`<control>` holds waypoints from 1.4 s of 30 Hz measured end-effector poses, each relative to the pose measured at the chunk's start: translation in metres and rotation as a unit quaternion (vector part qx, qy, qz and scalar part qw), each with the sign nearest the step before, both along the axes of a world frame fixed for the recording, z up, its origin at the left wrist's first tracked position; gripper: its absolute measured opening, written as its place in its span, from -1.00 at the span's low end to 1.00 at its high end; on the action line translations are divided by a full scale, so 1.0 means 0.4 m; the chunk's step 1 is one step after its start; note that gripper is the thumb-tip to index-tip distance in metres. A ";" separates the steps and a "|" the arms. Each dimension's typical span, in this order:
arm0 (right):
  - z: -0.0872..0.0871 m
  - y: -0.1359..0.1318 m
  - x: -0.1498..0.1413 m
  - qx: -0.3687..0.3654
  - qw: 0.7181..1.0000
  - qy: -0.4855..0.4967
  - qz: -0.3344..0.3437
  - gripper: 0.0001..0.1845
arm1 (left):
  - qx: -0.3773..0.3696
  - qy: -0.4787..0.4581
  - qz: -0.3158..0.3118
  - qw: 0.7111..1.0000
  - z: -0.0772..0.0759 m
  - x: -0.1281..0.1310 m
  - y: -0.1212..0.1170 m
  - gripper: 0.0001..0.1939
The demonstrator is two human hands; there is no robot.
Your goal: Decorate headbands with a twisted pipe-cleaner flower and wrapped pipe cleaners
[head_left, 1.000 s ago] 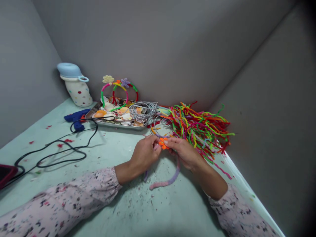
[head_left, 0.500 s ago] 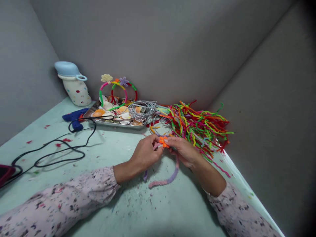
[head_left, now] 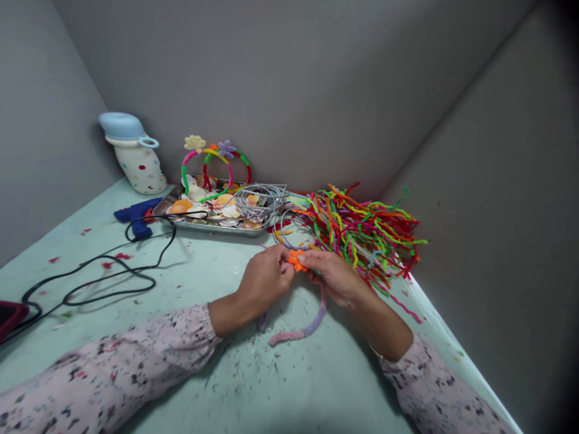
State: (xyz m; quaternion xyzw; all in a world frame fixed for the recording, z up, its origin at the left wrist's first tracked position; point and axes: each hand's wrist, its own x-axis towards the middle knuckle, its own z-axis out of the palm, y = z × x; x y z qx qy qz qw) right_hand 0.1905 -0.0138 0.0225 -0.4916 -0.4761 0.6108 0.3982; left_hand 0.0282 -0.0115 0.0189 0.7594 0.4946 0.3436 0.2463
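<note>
Between my two hands is a headband (head_left: 315, 325) wrapped in pink and lilac fuzzy pipe cleaner, its curved ends hanging toward me. An orange flower (head_left: 297, 260) sits at the top of its curve. My right hand (head_left: 333, 274) pinches the flower, thumb on its face and fingers behind. My left hand (head_left: 266, 277) is closed on the band just left of the flower; its fingertips are partly hidden. Beyond my hands lie thin grey wire hoops (head_left: 283, 226).
A metal tray (head_left: 217, 228) at the back holds shells, coiled wire and two flowered headbands (head_left: 184, 172). Colourful pipe cleaners (head_left: 362, 229) are heaped at right. A blue glue gun (head_left: 138, 212), its black cord (head_left: 108, 293), a bottle (head_left: 140, 166) and a dark red-edged object (head_left: 12, 319) are at left.
The orange flower now faces me more fully and has shifted slightly left. My hands keep their hold, and the band's hanging end has swung slightly left.
</note>
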 end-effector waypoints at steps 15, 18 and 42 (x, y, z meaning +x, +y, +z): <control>0.010 -0.007 -0.013 0.011 0.999 -0.032 -0.035 -0.77 | -0.146 -0.090 -0.015 0.985 -0.008 0.006 0.005 -0.80; 0.005 -0.007 -0.012 0.010 0.999 -0.033 -0.037 -0.77 | -0.246 -0.154 -0.016 0.957 -0.011 0.009 0.011 -0.82; 0.011 -0.002 -0.005 0.000 0.998 -0.021 -0.058 -0.81 | -0.263 -0.232 -0.063 0.935 0.017 0.006 0.017 -0.92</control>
